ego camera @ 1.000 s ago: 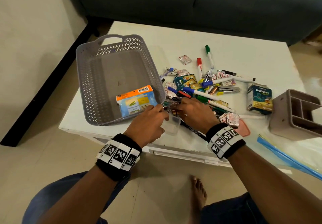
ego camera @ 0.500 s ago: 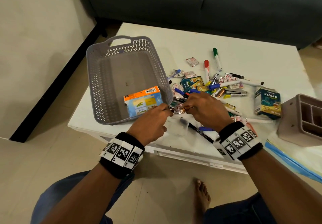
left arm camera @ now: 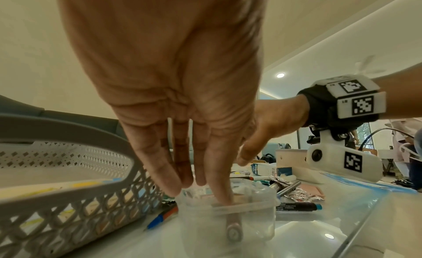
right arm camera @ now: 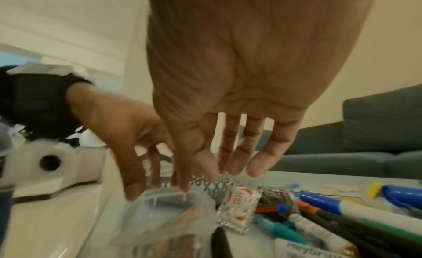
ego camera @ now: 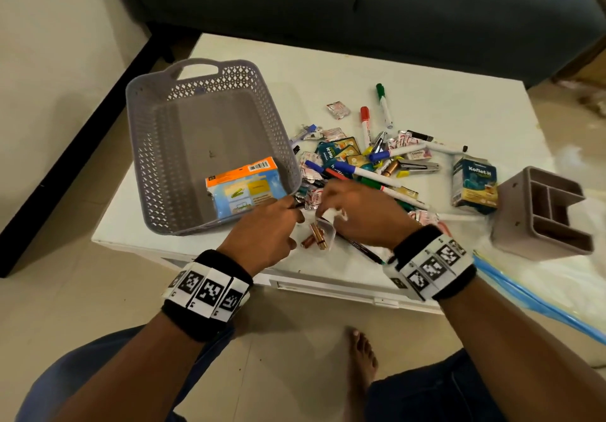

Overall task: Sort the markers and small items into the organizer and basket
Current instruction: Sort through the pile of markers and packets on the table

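Note:
A small clear plastic container stands near the table's front edge with copper batteries in it. My left hand holds the container by its rim; the left wrist view shows one digit dipped inside the container above a battery. My right hand hovers just over it, fingers straight and spread, empty in the right wrist view. Markers and foil packets lie piled behind the hands. The grey basket sits to the left, the brown organizer at the far right.
An orange and blue packet lies in the basket. A Koflet-H box stands beside the organizer. A black pen lies under my right wrist and a blue-edged zip bag hangs off the table's right front. A sofa runs behind the table.
The right hand pinched a copper battery half a second ago; now its fingers are spread and batteries lie in the clear container. The left hand has stayed at the container.

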